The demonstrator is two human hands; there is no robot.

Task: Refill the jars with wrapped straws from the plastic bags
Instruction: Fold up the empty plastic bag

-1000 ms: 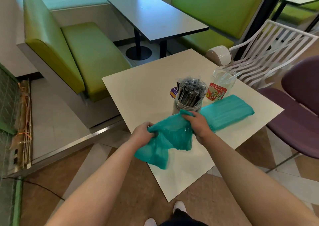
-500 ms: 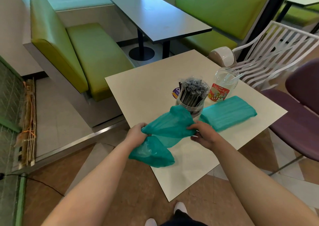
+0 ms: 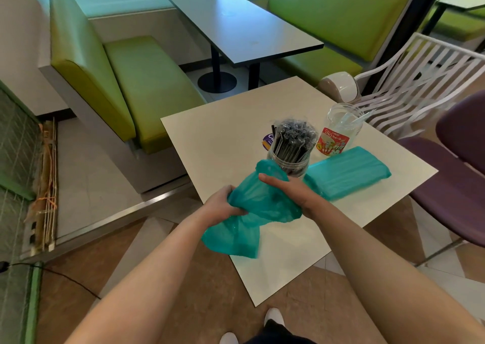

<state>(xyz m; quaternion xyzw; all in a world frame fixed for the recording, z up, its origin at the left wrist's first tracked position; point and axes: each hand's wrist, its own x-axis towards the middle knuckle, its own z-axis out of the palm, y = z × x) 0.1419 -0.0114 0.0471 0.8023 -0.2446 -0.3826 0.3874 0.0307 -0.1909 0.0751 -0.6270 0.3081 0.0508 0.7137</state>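
Note:
A limp, crumpled teal plastic bag (image 3: 252, 212) hangs over the near edge of the cream table (image 3: 223, 131). My left hand (image 3: 223, 204) grips its left side. My right hand (image 3: 286, 189) holds the bag's upper right part, fingers wrapped over the plastic. Just behind stands a clear jar (image 3: 291, 149) packed with dark wrapped straws. A second clear jar (image 3: 338, 131) with a red label holds a few white wrapped straws. A full, flat teal bag (image 3: 349, 173) lies to the right of my hands.
A white slatted chair (image 3: 409, 81) and a purple chair (image 3: 456, 175) stand to the right of the table. Green benches (image 3: 139, 81) and a dark table (image 3: 244, 31) lie beyond. A beige bin lid (image 3: 341, 86) sits at the far corner.
The bag has been bunched closer together between my hands. My right hand moved up and left onto the bag's top, near the dark-straw jar.

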